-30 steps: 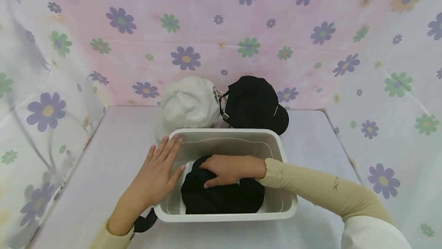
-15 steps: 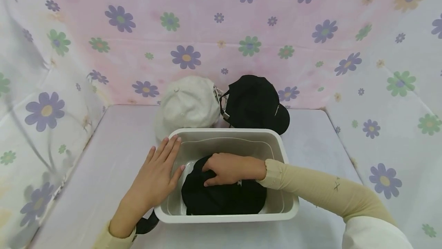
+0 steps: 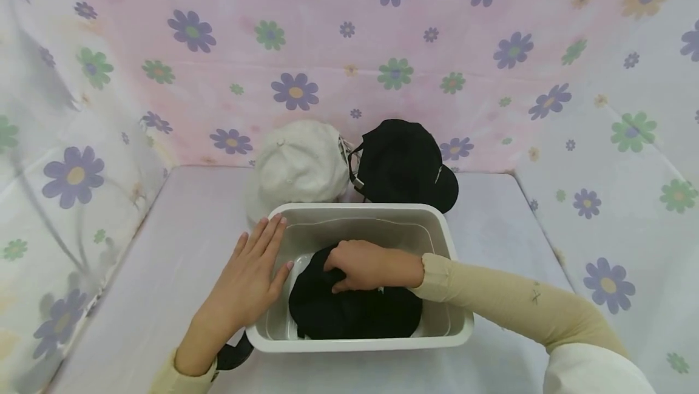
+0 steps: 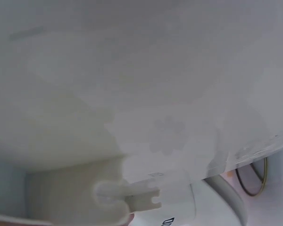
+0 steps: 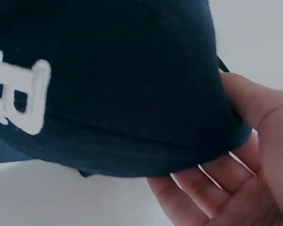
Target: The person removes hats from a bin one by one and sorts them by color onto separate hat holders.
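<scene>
A black cap [image 3: 355,318] lies inside a pale grey plastic bin [image 3: 355,344] in the head view. My right hand [image 3: 366,265] reaches into the bin and grips the cap's upper left part. In the right wrist view, thumb and fingers [image 5: 188,188] hold the edge of the dark cap [image 5: 132,84], which bears a white raised letter. My left hand [image 3: 246,275] rests flat with straight fingers along the bin's left rim. The bin's smooth pale wall [image 4: 122,84] fills most of the left wrist view.
Behind the bin, a white cap [image 3: 300,163] and another black cap [image 3: 401,163] sit side by side on the pale tabletop [image 3: 491,218]. Flower-patterned cloth [image 3: 349,90] encloses the back and both sides. A black strap-like piece [image 3: 235,354] shows beneath the left wrist.
My right hand has risen slightly and closed its fingers more on the black cap, whose left edge has shifted a little. My left hand keeps its place on the rim.
</scene>
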The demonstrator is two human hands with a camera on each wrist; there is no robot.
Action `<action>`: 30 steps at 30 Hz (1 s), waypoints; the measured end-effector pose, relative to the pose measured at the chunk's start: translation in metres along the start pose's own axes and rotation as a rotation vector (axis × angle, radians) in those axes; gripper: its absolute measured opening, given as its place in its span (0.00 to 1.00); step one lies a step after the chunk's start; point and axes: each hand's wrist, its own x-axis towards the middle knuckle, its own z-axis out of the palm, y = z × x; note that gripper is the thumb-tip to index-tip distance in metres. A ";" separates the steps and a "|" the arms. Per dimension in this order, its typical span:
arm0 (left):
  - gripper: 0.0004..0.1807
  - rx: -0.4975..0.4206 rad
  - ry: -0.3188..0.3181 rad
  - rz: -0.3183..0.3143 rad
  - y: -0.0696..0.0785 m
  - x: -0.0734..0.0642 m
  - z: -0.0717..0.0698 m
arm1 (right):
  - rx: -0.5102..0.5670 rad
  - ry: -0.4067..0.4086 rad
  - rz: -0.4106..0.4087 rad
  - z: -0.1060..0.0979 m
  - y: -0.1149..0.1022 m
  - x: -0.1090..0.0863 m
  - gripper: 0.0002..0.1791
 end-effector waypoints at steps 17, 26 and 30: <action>0.39 -0.031 -0.004 -0.002 0.000 0.001 0.001 | 0.098 -0.058 -0.085 -0.016 0.009 -0.024 0.11; 0.39 -0.049 -0.002 -0.005 -0.002 0.000 0.001 | 0.139 -0.044 -0.071 -0.031 0.014 -0.044 0.11; 0.39 -0.054 -0.001 -0.003 -0.001 0.000 0.001 | 0.172 -0.005 -0.070 -0.041 0.018 -0.056 0.13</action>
